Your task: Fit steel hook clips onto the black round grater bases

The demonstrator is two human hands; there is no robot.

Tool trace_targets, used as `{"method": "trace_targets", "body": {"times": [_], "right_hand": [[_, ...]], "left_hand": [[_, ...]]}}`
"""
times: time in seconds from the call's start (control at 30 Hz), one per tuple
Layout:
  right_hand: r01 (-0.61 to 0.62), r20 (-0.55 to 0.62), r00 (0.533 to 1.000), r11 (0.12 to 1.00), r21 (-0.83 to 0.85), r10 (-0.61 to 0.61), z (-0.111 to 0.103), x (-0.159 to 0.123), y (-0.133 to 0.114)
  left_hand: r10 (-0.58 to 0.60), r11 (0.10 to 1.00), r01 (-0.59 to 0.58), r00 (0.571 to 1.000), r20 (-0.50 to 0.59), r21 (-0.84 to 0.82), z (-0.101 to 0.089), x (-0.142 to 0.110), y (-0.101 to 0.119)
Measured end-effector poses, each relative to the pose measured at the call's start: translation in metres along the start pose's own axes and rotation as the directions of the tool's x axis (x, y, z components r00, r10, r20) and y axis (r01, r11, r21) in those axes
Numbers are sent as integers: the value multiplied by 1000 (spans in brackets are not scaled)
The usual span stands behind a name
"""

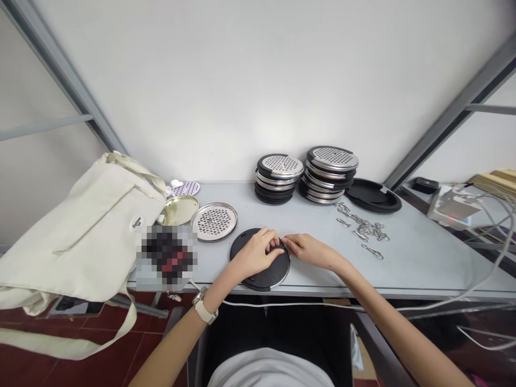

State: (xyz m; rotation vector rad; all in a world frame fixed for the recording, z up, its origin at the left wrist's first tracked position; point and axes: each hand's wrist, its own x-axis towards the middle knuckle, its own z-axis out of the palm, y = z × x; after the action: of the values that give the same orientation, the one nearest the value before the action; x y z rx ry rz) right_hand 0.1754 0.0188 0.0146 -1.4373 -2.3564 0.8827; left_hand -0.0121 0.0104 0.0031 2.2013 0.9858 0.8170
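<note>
A black round disc (pixel 258 279) with a thin silvery rim lies flat near the table's front edge. My left hand (pixel 258 251) is on top of it, its fingers curled and its thumb pointing toward the disc's right edge. At that edge, my right hand (pixel 309 250) pinches with thumb and forefinger. A small metal clip (pixel 289 256) shows just below the right fingertips, mostly hidden by them. Several loose metal clips (pixel 365 227) lie in a heap to the right. Left of the disc is a round perforated metal grater plate (pixel 214 221).
Two stacks of black-rimmed grater discs, the left stack (pixel 279 180) and the right stack (pixel 330 174), stand by the wall. A black round tray (pixel 373 196) lies beside them. A gold lid (pixel 179 209) and a cream bag (pixel 92 231) are left. A white cable (pixel 439 303) runs along the front edge.
</note>
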Motion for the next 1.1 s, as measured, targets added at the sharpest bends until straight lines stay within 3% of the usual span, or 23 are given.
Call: {"method": "trace_targets", "body": {"times": [0.4,0.67,0.9,1.1], "right_hand": [[-134,-119,986,984,-114,120,16,-3,-5],[-146,-39,989,984,-100,143,10,3,-2],[-111,130,986,990,82,100,1,9,4],[-62,118,992,995,75,53,-1,6,2]], "left_hand": [[-23,1000,23,1000,-4,14,4,1,-3],[-32,999,32,999,6,37,4,2,-2],[-17,999,17,1000,5,32,3,2,-2],[-27,1000,27,1000,-3,0,4,1,-2]]}}
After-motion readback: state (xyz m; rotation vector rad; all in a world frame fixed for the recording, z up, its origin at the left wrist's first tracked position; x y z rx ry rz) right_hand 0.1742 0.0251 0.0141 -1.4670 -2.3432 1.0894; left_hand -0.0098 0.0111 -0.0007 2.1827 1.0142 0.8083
